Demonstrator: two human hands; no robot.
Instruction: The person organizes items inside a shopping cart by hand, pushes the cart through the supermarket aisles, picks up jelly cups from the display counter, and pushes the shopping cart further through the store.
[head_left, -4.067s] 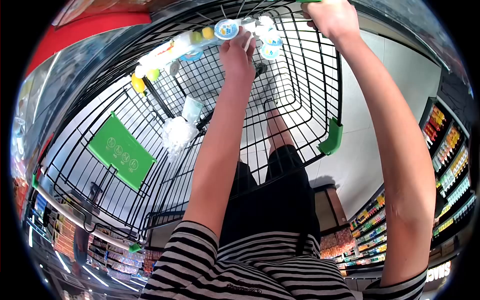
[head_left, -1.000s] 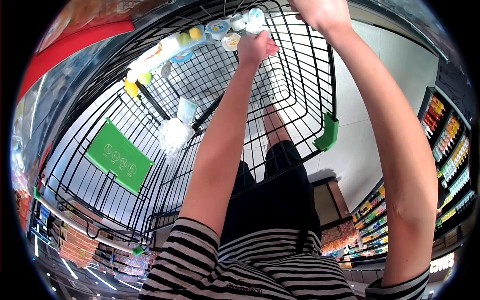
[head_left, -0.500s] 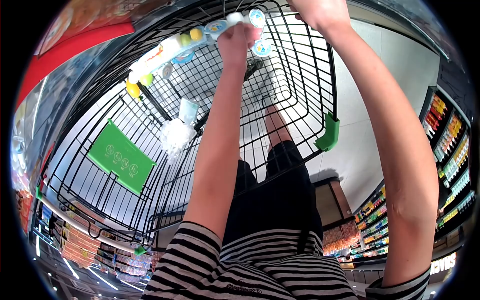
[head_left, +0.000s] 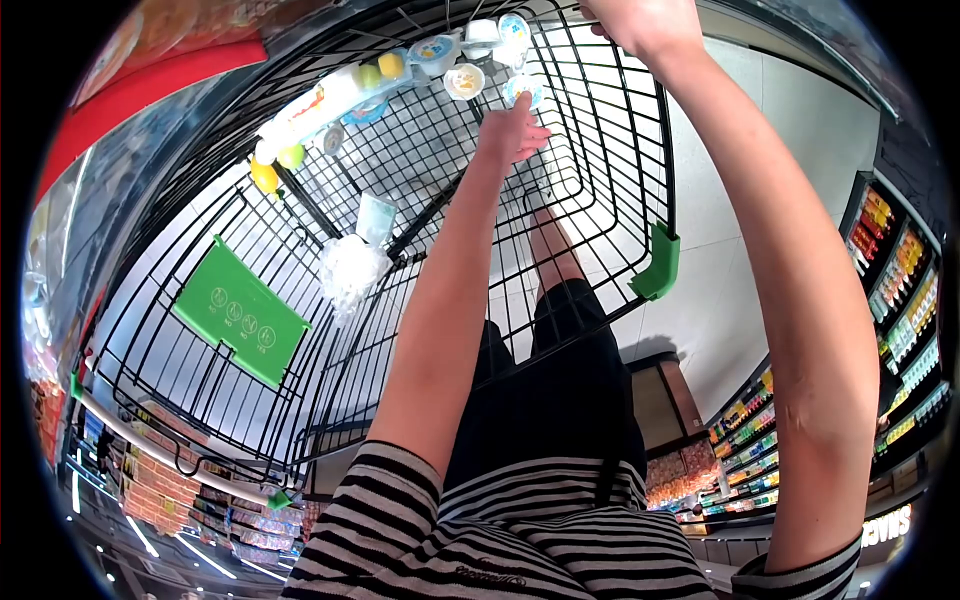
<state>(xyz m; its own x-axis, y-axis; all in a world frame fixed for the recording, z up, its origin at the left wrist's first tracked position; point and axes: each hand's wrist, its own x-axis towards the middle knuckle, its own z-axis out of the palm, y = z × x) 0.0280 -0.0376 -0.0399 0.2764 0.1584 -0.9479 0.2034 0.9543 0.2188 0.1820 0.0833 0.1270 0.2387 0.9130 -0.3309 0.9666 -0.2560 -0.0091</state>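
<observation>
My left hand (head_left: pixel 513 132) is inside the black wire shopping cart (head_left: pixel 585 150), its index finger stretched onto the lid of a small round cup (head_left: pixel 523 91). The other fingers are loose and apart, gripping nothing. Around it stand a cup with a white and yellow top (head_left: pixel 464 82), a blue-lidded cup (head_left: pixel 434 52), a white cup on its side (head_left: pixel 481 36) and another lidded cup (head_left: pixel 514 30). At the far rim, my right hand (head_left: pixel 650 28) has its fingers curled over the cart's edge, partly cut off by the frame.
A long white pack (head_left: pixel 320 108), yellow and green items (head_left: pixel 264 177), a white frilly bundle (head_left: pixel 352 270) and a pale packet (head_left: pixel 376 220) are in the cart. A green seat panel (head_left: pixel 243 312) is near the handle. Stocked shelves (head_left: pixel 905 280) stand at right.
My left hand has moved from the cups at the far side down and right to the lidded cup. The white-and-yellow-topped cup now shows uncovered. My right hand stays on the rim.
</observation>
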